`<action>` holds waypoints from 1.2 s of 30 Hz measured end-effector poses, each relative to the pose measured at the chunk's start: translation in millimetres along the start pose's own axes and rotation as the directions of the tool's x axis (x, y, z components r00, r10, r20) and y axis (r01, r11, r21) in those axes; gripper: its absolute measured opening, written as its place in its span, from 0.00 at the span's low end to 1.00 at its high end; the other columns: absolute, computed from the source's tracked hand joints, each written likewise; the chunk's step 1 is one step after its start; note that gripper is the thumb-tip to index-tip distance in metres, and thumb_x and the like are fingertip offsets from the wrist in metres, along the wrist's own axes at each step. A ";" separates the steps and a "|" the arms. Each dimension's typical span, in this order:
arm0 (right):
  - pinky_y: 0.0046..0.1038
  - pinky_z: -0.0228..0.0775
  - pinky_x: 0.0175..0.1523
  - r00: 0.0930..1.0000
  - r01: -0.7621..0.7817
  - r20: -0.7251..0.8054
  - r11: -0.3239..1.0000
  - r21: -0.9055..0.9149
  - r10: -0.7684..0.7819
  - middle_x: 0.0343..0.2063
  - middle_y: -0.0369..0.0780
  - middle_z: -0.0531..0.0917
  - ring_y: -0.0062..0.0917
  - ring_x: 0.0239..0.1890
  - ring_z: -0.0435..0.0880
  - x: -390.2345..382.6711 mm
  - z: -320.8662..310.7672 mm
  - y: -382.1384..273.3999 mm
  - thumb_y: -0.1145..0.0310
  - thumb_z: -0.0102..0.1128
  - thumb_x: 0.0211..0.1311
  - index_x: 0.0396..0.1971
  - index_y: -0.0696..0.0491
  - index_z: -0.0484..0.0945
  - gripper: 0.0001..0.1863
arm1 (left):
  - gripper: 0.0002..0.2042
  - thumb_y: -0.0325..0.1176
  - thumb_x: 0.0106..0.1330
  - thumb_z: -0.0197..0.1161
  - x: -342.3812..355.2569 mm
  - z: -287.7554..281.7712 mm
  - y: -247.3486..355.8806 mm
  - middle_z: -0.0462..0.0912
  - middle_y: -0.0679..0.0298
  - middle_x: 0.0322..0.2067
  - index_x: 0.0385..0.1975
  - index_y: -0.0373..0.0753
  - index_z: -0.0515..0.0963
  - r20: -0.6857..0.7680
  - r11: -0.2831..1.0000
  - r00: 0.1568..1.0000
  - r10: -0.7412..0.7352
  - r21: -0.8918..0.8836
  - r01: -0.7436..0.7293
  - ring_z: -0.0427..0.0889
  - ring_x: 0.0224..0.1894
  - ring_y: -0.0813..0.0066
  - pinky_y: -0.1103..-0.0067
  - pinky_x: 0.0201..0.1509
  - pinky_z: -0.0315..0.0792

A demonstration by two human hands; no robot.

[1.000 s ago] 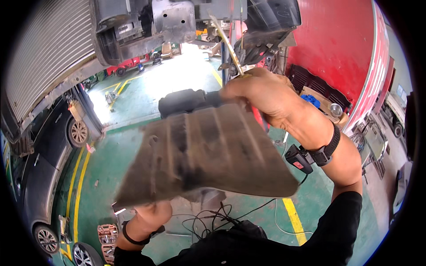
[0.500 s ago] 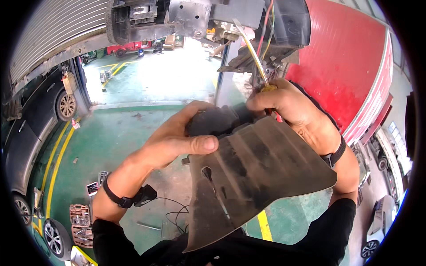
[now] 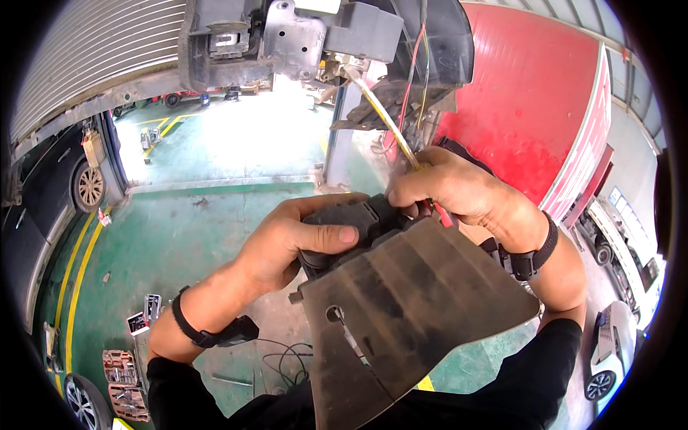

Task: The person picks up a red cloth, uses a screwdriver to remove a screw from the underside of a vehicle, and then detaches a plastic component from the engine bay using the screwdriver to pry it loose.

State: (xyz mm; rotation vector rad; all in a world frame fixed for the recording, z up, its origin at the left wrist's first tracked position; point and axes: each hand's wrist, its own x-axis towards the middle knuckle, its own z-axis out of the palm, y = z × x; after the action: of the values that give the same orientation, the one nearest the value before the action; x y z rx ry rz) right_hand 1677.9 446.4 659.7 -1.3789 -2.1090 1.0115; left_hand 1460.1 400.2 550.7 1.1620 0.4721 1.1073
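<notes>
My left hand (image 3: 276,240) is closed around a black box-shaped plastic part (image 3: 337,218), thumb pressed on its near side. Joined to or lying against that part is a broad, dusty dark plastic panel (image 3: 423,301) with ridges, a round hole and a slit, hanging toward my body. In my closed right hand (image 3: 459,186) is what looks like a long screwdriver (image 3: 383,111), its pale shaft slanting up and left. Yellow shows above the fist and red below it. The right fingertips are beside the black part's far end; whether they touch it is hidden.
Above hang the vehicle's exposed metal bracket (image 3: 294,39), black plastic trim and loose wires (image 3: 408,79). A red panel (image 3: 523,100) stands at right. On the green floor lie an open tool case (image 3: 125,383), a wheel (image 3: 86,401) and a black cable (image 3: 287,355). A dark car (image 3: 54,186) is at left.
The whole view has shifted a little. The black part has turned slightly, and my left fingers lie lower over it. My right hand and the screwdriver have moved left and down in the picture.
</notes>
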 end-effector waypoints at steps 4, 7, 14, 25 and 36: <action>0.23 0.69 0.26 0.990 0.008 0.140 0.998 -0.063 0.001 0.19 0.37 0.81 0.19 0.21 0.78 0.8 -4.7 -4.1 0.64 0.66 0.51 0.24 0.61 0.83 0.13 | 0.34 0.34 0.55 0.77 -5.3 -2.2 1.8 0.82 0.55 0.52 0.61 0.26 0.73 -0.019 0.995 0.998 0.062 0.077 -0.061 0.80 0.53 0.67 0.74 0.63 0.69; 0.23 0.69 0.27 0.986 0.057 0.159 0.998 -0.040 -0.049 0.20 0.37 0.81 0.20 0.22 0.79 -1.5 -2.3 -2.6 0.64 0.65 0.52 0.26 0.61 0.83 0.13 | 0.35 0.34 0.54 0.77 -5.7 -4.0 0.9 0.82 0.54 0.53 0.62 0.25 0.73 -0.008 0.980 0.992 0.129 0.151 -0.127 0.80 0.54 0.68 0.75 0.64 0.69; 0.23 0.63 0.27 0.981 0.142 0.113 0.980 0.139 -0.158 0.20 0.36 0.78 0.19 0.23 0.74 4.3 11.0 7.2 0.65 0.66 0.51 0.25 0.60 0.81 0.12 | 0.39 0.37 0.53 0.79 -8.8 -10.5 -3.3 0.82 0.54 0.54 0.64 0.27 0.72 -0.029 0.908 0.968 0.249 0.356 -0.222 0.79 0.55 0.71 0.76 0.64 0.69; 0.22 0.62 0.28 0.937 0.266 0.148 0.921 0.286 -0.316 0.23 0.37 0.81 0.18 0.23 0.74 22.4 5.5 34.2 0.66 0.67 0.51 0.26 0.61 0.81 0.12 | 0.40 0.40 0.54 0.79 -4.2 -9.4 -7.3 0.82 0.55 0.53 0.65 0.26 0.71 -0.030 0.876 0.957 0.287 0.413 -0.250 0.79 0.54 0.72 0.76 0.63 0.70; 0.23 0.61 0.28 0.954 0.208 0.161 0.944 0.257 -0.254 0.18 0.35 0.77 0.18 0.22 0.74 37.4 -9.0 41.6 0.67 0.67 0.50 0.25 0.60 0.81 0.11 | 0.45 0.43 0.56 0.78 5.5 -0.3 -10.5 0.75 0.54 0.61 0.70 0.28 0.62 -0.007 0.910 0.983 0.182 0.381 -0.165 0.75 0.61 0.69 0.74 0.66 0.68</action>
State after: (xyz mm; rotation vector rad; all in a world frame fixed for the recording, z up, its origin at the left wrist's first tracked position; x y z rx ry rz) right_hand 1693.4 493.6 632.3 -0.9249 -2.1384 1.2907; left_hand 1466.9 405.3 542.4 1.5460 0.6462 1.2296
